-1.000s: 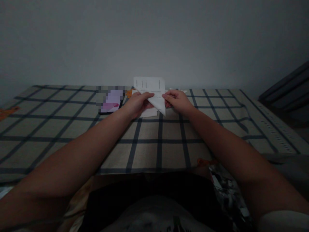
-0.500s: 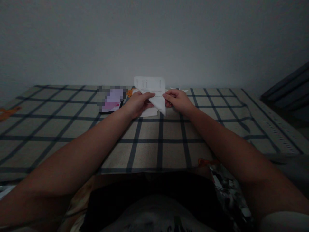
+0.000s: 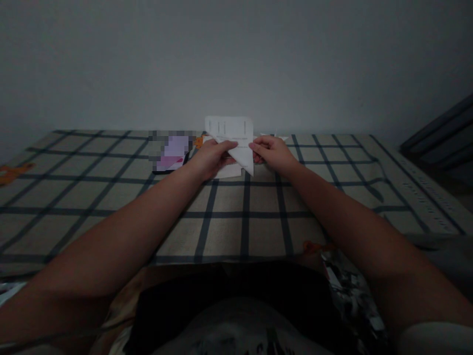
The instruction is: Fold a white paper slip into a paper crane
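Note:
A white sheet of paper [image 3: 235,129] with lines of print is held up over the table, one part of it folded to a point at the bottom. My left hand [image 3: 213,159] grips its left side, thumb on top and fingers behind. At the right edge, my right hand [image 3: 272,150] pinches the paper between thumb and forefinger. More white paper [image 3: 228,172] lies on the cloth under my left hand. Behind my right hand another pointed white paper piece [image 3: 281,138] shows in part.
A phone [image 3: 173,153] with a lit, pixelated screen lies left of my hands on the checked tablecloth [image 3: 225,236]. Orange things lie behind my left hand, at the far left edge [image 3: 15,173] and at the front edge [image 3: 314,246]. A grey wall [image 3: 236,59] stands behind the table.
Almost nothing differs. The paper's lower tip has risen very slightly, and both hands keep their hold in the same place.

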The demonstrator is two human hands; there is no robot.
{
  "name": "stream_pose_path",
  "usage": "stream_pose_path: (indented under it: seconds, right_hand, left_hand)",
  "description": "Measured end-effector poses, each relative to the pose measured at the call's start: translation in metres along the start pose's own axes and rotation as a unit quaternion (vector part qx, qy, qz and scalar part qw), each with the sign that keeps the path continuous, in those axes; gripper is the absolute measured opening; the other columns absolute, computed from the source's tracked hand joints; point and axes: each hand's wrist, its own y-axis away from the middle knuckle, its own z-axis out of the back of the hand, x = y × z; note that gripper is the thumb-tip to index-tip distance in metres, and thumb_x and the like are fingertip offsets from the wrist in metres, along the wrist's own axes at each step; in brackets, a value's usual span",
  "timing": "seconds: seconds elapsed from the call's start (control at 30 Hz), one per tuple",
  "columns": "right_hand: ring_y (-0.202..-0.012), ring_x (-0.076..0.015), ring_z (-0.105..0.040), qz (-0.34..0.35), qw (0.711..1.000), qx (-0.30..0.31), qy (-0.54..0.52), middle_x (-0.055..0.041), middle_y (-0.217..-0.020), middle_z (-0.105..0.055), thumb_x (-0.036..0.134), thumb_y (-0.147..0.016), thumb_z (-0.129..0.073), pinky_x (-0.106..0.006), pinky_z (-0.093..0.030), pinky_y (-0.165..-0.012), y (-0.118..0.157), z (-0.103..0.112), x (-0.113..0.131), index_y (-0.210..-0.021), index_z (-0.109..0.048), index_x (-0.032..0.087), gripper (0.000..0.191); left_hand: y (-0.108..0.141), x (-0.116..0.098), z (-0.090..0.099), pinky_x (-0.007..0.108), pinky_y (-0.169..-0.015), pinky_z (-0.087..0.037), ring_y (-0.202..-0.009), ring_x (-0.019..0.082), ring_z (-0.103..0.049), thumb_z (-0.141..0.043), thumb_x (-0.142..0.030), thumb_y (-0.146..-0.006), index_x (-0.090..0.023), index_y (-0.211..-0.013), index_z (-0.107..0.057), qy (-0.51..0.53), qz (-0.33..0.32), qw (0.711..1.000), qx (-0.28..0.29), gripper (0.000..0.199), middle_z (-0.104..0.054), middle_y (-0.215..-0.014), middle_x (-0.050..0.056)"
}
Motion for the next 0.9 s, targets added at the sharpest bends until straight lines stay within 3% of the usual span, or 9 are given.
stream_pose_path:
  seconds: [0.47, 0.73, 0.9]
  right_hand:
    - [-0.055, -0.0061, -0.057, 0.007, 1.000, -0.008, 0.012, 0.0033, -0.063, -0.063, 0.014, -0.097, -0.065, -0.017, -0.048, -0.055, 0.0001, -0.0006, -0.0003, -0.077, -0.062, 0.017, 0.020]
    - [-0.055, -0.0063, -0.057, -0.015, 1.000, -0.018, 0.002, 0.0029, -0.062, -0.062, 0.012, -0.098, -0.064, -0.017, -0.049, -0.056, 0.0010, -0.0022, 0.0038, -0.075, -0.060, 0.018, 0.024]
    - [-0.054, -0.0054, -0.057, -0.018, 1.000, -0.007, -0.013, 0.0029, -0.062, -0.063, 0.013, -0.098, -0.064, -0.016, -0.048, -0.055, 0.0013, -0.0006, 0.0032, -0.074, -0.061, 0.017, 0.025]
  left_hand:
    - [0.0014, -0.0017, -0.0011, 0.042, -0.090, -0.066, -0.095, 0.025, -0.078, -0.076, -0.014, -0.078, -0.012, -0.103, -0.072, 0.018, 0.010, 1.000, -0.007, 0.026, -0.080, -0.104, 0.013]
    - [0.0001, -0.0009, 0.0011, 0.038, -0.089, -0.066, -0.103, 0.026, -0.077, -0.078, -0.012, -0.076, -0.012, -0.105, -0.073, 0.030, 0.010, 0.999, -0.005, 0.030, -0.080, -0.113, 0.014]
    - [0.0036, -0.0050, -0.0023, 0.041, -0.096, -0.064, -0.115, 0.031, -0.074, -0.075, -0.009, -0.077, -0.010, -0.103, -0.072, 0.045, 0.009, 0.999, 0.007, 0.026, -0.079, -0.114, 0.018]
